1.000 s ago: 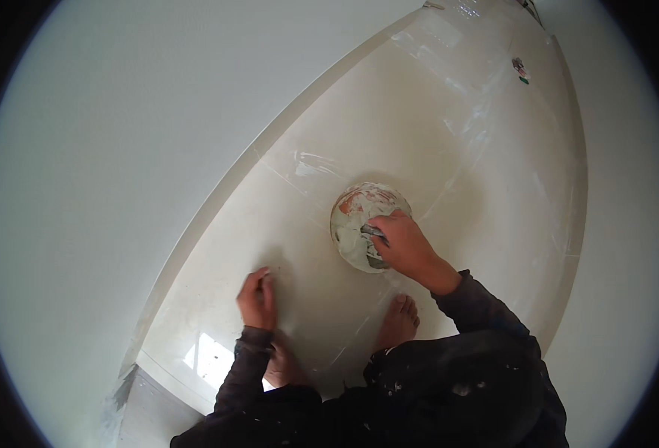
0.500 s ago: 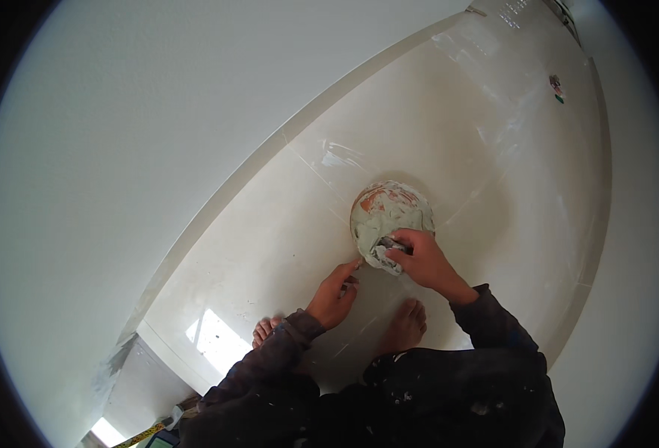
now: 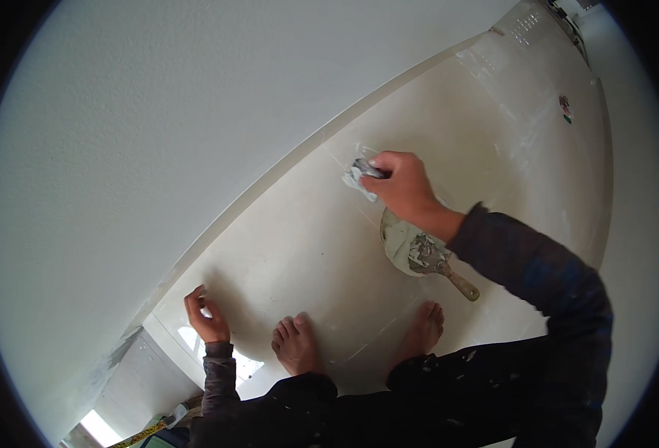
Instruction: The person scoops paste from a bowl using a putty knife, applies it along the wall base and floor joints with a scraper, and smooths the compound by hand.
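My right hand [image 3: 404, 185] grips a small dark scraper [image 3: 361, 169] loaded with white putty, held above the floor beyond the bucket. Below my right forearm stands a round bucket [image 3: 395, 240] of pale greenish-white putty, its far part hidden by my hand and wrist. Across the bucket's near rim lies a putty knife [image 3: 435, 260], its blade smeared and its handle jutting toward my right foot. Off to the left, near the base of the wall, my left hand [image 3: 207, 316] is empty, with its fingers loosely curved and apart.
A long pale wall [image 3: 195, 134] with a skirting strip runs along the left. Glossy tiles make up the floor [image 3: 284, 246], with whitish smears farther off. A small coloured scrap [image 3: 565, 109] lies far right. At lower left is a yellow tape-like strip [image 3: 141, 433].
My right hand has lifted the scraper out of the bucket, up and toward the wall. My left hand has left the bucket's rim and swung left. The putty knife's handle now shows.
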Demonstrator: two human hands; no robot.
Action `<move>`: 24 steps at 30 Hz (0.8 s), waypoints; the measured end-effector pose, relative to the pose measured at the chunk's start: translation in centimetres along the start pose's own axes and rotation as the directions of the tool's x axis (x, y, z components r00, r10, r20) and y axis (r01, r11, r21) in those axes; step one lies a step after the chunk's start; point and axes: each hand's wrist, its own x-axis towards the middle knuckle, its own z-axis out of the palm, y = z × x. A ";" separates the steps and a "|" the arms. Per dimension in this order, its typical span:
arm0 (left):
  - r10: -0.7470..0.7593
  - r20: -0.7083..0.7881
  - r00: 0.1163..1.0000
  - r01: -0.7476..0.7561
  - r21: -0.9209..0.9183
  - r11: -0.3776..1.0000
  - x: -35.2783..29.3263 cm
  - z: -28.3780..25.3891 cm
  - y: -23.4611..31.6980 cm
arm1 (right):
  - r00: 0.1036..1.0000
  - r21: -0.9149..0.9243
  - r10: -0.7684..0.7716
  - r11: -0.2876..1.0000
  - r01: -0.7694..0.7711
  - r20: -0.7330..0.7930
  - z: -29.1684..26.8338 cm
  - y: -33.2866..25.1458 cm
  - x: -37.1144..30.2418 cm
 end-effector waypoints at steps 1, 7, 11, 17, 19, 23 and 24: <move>-0.040 -0.023 0.999 0.041 0.036 0.998 -0.4 -1.1 -1.7 | 0.996 0.090 0.030 0.996 -0.023 -0.086 2.9 0.4 1.1; -0.064 -0.085 0.994 0.076 0.142 0.987 -4.1 -3.8 -7.0 | 0.853 0.391 0.363 0.896 -0.209 -0.375 12.4 1.9 3.5; 0.043 -0.060 0.997 -0.026 0.257 0.966 -4.6 -3.2 -7.4 | 0.835 0.350 0.329 0.920 -0.177 -0.442 14.2 1.3 4.3; 0.023 -0.066 0.998 -0.004 0.263 0.965 -4.4 -3.3 -7.5 | 0.805 -0.221 -0.075 0.973 -0.072 -0.589 19.9 -0.1 2.9; -0.071 -0.031 0.997 0.076 0.248 0.966 -4.5 -3.4 -7.4 | 0.801 -0.296 -0.193 0.955 0.021 -0.567 20.8 0.2 1.8; 0.008 -0.068 0.998 0.011 0.268 0.963 -4.5 -3.2 -7.3 | 0.767 -0.518 -0.518 0.805 0.289 -0.378 21.9 0.8 0.3; 0.014 -0.043 0.999 -0.002 0.267 0.964 -4.4 -3.1 -7.2 | 0.795 -0.508 -0.474 0.824 0.250 -0.377 22.3 0.8 0.0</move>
